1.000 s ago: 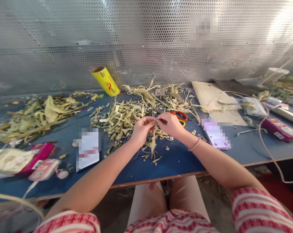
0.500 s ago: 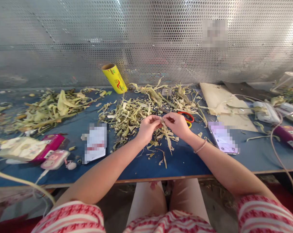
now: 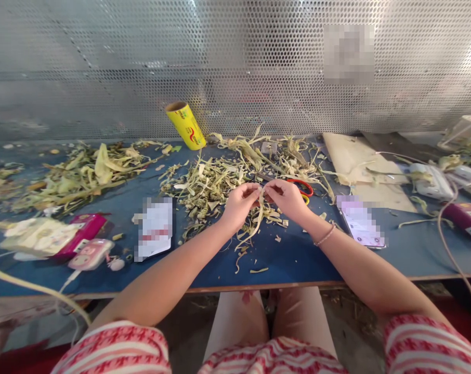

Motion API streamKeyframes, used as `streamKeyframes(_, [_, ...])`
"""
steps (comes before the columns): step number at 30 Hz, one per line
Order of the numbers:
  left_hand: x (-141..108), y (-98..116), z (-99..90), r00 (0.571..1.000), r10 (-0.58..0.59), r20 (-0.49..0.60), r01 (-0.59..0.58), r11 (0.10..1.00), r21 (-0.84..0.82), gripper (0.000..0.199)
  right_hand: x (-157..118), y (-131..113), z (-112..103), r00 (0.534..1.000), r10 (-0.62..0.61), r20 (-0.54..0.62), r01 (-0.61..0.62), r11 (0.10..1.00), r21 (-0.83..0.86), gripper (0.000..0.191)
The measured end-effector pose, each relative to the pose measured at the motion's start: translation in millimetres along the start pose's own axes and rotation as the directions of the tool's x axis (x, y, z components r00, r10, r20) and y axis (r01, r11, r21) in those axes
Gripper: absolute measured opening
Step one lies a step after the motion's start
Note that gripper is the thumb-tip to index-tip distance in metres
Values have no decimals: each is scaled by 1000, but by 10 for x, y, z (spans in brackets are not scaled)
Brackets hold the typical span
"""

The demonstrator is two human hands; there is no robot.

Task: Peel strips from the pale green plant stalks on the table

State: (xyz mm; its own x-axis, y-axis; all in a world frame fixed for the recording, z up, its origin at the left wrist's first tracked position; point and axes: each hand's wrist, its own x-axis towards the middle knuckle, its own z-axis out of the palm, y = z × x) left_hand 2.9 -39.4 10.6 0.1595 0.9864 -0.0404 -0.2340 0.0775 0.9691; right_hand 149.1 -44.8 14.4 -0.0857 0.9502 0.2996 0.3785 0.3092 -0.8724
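My left hand [image 3: 239,205] and my right hand [image 3: 285,198] meet above the near side of a pile, fingertips pinched on a pale dried leaf strip [image 3: 256,224]. The strip hangs down from between them towards the table. Under and behind my hands lies a heap of curled, pale green dried pieces [image 3: 206,187]. Longer dry leaves [image 3: 249,150] are spread farther back. Scissors with red and yellow handles [image 3: 304,188] lie just behind my right hand, partly covered.
A yellow wrap tube [image 3: 186,126] leans by the perforated wall. Another leaf pile [image 3: 99,169] is at the left. Two phones [image 3: 155,228] [image 3: 360,223] flank my hands. Power strips, cables and tan cardboard [image 3: 360,156] lie on the blue table [image 3: 290,267].
The strip between my fingers now hangs to the lower left instead of the lower right. Loose scraps near the table's front have shifted. Both hands stay nearly in place.
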Motion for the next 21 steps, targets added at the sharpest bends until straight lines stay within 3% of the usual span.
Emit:
streamKeyframes(5, [13,-45,-22,998,70,-3,-70,996,52,13,0,5,19,996,59,66,-67,990,125,23])
streamKeyframes(11, [49,-104,-71,986,157,46,-162,979,127,15,-7,-24,25,999,-34,36,34,999,-9,18])
streamKeyframes(16, [30,-95,-48,991,122,51,-126,987,100,14,-20,-21,25,997,-69,24,70,995,-65,13])
streamKeyframes(21, [68,-60,-41,991,122,-51,-122,992,15,13,20,17,-24,998,-65,0,64,992,-108,12])
